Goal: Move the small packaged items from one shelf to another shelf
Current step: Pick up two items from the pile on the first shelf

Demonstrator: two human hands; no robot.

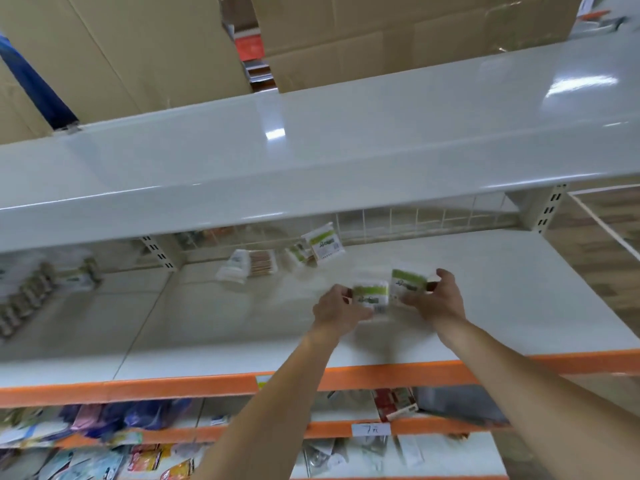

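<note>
Up close, a person is reaching both bare arms over a white shelf (485,306) with an orange front edge, and the whole view is blurring with motion. The left hand (337,311) is gripping a small green-and-white packet (370,298), its fingers curling round the packet's left side. The right hand (438,299) is pinching a second, similar packet (408,285), with the thumb on its right edge and the fingers underneath. The two packets are sitting just beside each other, above the middle of the shelf; whether they are touching the shelf surface cannot be told. Farther back, near a wire grid (433,216) along the rear, more of these packets are lying: one tilted against the grid (323,244), a smaller one beside it (298,254), and a white one (235,266) next to a bundle of wooden-stemmed swabs (262,264). At the far left, a row of small items (24,296) is lining the neighbouring bay. A bare white upper shelf (311,150) is spanning the view above, with cardboard boxes (381,36) standing behind it. Below, lower shelves (104,445) are holding colourful, blurred goods.
</note>
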